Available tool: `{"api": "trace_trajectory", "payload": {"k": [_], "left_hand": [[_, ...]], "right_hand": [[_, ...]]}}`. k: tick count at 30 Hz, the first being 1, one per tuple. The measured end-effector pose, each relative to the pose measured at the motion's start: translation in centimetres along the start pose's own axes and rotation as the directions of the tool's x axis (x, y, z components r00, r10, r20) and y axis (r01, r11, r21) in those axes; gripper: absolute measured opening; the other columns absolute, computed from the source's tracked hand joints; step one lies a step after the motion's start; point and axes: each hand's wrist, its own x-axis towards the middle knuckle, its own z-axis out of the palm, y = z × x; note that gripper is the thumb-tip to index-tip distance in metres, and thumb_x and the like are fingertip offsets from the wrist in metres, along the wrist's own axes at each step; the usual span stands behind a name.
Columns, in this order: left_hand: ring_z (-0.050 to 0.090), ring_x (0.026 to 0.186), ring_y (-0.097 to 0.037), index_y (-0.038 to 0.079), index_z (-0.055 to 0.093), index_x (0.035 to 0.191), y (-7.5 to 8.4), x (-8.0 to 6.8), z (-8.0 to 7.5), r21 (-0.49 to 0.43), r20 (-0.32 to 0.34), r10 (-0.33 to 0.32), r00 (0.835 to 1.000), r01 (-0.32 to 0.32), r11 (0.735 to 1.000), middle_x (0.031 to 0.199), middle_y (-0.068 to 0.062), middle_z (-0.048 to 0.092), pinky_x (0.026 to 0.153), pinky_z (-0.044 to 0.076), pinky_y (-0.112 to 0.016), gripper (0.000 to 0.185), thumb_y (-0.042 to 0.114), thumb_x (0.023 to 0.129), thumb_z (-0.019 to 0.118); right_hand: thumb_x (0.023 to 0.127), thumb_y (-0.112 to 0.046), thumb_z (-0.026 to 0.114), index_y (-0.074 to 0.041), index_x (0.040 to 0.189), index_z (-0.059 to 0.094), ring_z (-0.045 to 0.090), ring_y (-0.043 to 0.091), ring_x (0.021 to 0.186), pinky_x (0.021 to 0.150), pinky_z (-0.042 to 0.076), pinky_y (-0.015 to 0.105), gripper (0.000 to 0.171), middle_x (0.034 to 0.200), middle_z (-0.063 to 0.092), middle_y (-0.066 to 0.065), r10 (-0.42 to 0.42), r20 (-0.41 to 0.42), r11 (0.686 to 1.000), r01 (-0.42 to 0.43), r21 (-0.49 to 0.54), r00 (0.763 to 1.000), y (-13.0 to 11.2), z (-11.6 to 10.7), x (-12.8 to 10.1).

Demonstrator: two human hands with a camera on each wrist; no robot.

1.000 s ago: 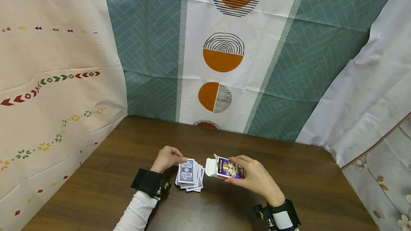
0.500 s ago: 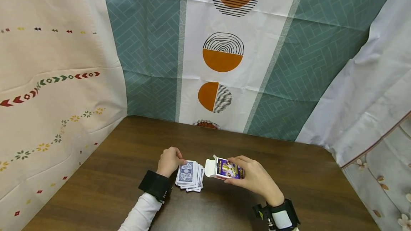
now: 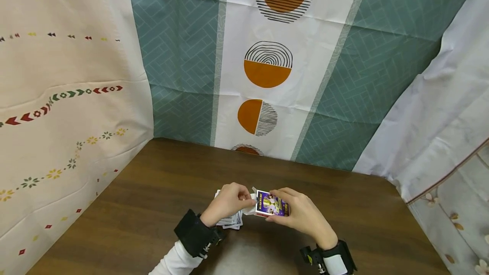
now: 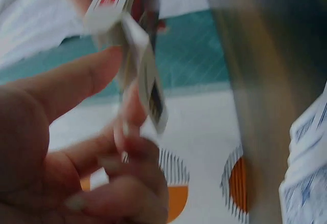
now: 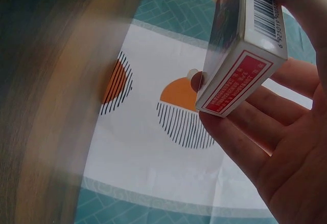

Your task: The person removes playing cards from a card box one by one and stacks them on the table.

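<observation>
My right hand [image 3: 305,212] grips a purple playing-card box [image 3: 273,204] by its sides, thumb on the near side. In the right wrist view, the box [image 5: 238,84] shows a red printed end and a barcode side. Its open end points left, toward my left hand [image 3: 228,202]. Up close in the left wrist view, the thumb and index finger reach around the box's mouth, spread apart, with the white flap [image 4: 153,92] beside the index fingertip. No card shows between them. A loose pile of playing cards [image 3: 234,222] lies partly hidden under the left hand.
Brown wooden table [image 3: 160,173] under both hands. A patterned curtain [image 3: 267,75] hangs along the back edge, with a cream cloth [image 3: 76,109] at the left and a white cloth [image 3: 431,118] at the right.
My left hand has left the card pile and moved right to the box's open end, now covering much of the pile. The right hand and box have stayed nearly in place.
</observation>
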Motion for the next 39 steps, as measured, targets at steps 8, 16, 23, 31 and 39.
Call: {"api": "trace_trajectory", "payload": {"k": [8,16,23,31,39], "left_hand": [[0.037,0.051,-0.009,0.006,0.062,0.062,0.1,-0.3,1.7,0.001,-0.045,-0.048,0.998,0.048,0.999,0.054,0.007,0.042,0.048,0.025,-0.021,0.024,0.018,0.079,0.075],[0.04,0.057,-0.009,0.003,0.071,0.068,-0.7,0.4,1.5,-0.194,0.078,-0.071,0.994,0.085,0.977,0.062,0.005,0.055,0.051,0.028,-0.023,0.013,0.009,0.08,0.07],[0.048,0.075,-0.016,0.001,0.074,0.083,-1.6,0.8,-0.3,-0.324,0.197,-0.066,0.978,0.128,0.937,0.081,-0.002,0.062,0.063,0.036,-0.028,0.017,0.017,0.086,0.071],[0.047,0.08,-0.017,0.001,0.073,0.088,-2.7,0.6,-3.2,-0.308,0.218,-0.015,0.976,0.083,0.948,0.081,-0.002,0.059,0.071,0.037,-0.032,0.018,0.018,0.09,0.066],[0.048,0.081,-0.018,-0.002,0.07,0.098,-3.6,0.0,-5.6,-0.286,0.174,-0.044,0.984,0.093,0.954,0.086,-0.007,0.057,0.072,0.039,-0.031,0.02,0.014,0.095,0.057]], "right_hand": [[0.074,-0.052,0.078,-0.01,0.117,0.067,0.061,0.008,0.083,0.069,0.051,0.021,0.06,0.108,0.067,0.001,-0.024,-0.017,1.0,0.024,-0.003,1.0,-0.3,0.2,-0.3],[0.073,-0.048,0.08,-0.01,0.116,0.067,0.061,0.007,0.083,0.069,0.052,0.021,0.059,0.108,0.067,0.001,-0.037,-0.023,0.999,0.037,-0.016,0.999,-0.2,0.1,-0.1],[0.074,-0.047,0.08,-0.009,0.117,0.067,0.061,0.007,0.084,0.07,0.052,0.022,0.059,0.109,0.067,0.001,-0.038,-0.022,0.999,0.038,-0.015,0.999,0.0,0.0,0.1],[0.074,-0.051,0.079,-0.01,0.117,0.067,0.06,0.007,0.084,0.068,0.051,0.02,0.06,0.11,0.067,0.002,-0.033,-0.036,0.999,0.032,-0.018,0.999,0.1,-0.2,0.1],[0.074,-0.053,0.078,-0.01,0.117,0.067,0.06,0.007,0.084,0.068,0.05,0.02,0.061,0.109,0.067,0.001,-0.019,-0.028,1.0,0.018,-0.017,0.999,0.0,0.0,0.1]]}}
